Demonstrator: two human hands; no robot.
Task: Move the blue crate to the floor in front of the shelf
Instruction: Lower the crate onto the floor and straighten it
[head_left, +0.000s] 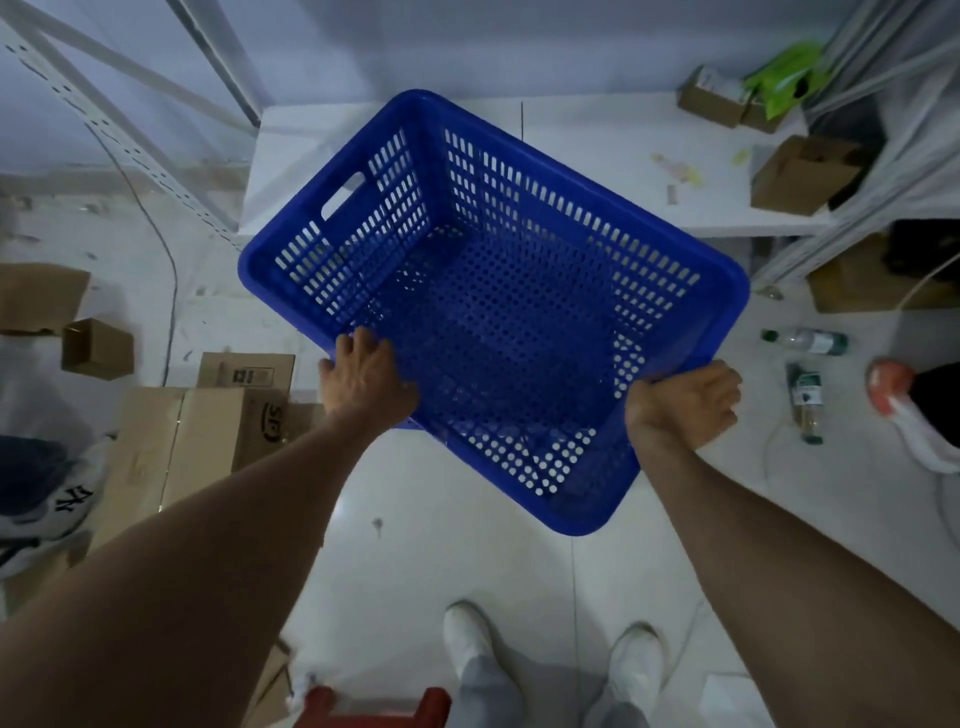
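An empty blue perforated plastic crate (493, 312) hangs in the air, turned diagonally, above the pale tiled floor (467, 561) and the front edge of a low white shelf board (597, 150). My left hand (366, 379) grips the crate's near-left rim from above. My right hand (680, 402) holds the near-right rim, palm turned up, fingers under the edge. The crate's far corner reaches over the shelf board. My two white shoes (550, 644) stand on the floor below.
Flattened and small cardboard boxes (208, 431) lie on the left floor, more boxes (800, 174) and a green bag (784, 78) on the shelf. Two bottles (805, 374) and another person's shoe (904, 410) are at right. A red object (374, 706) sits near my feet.
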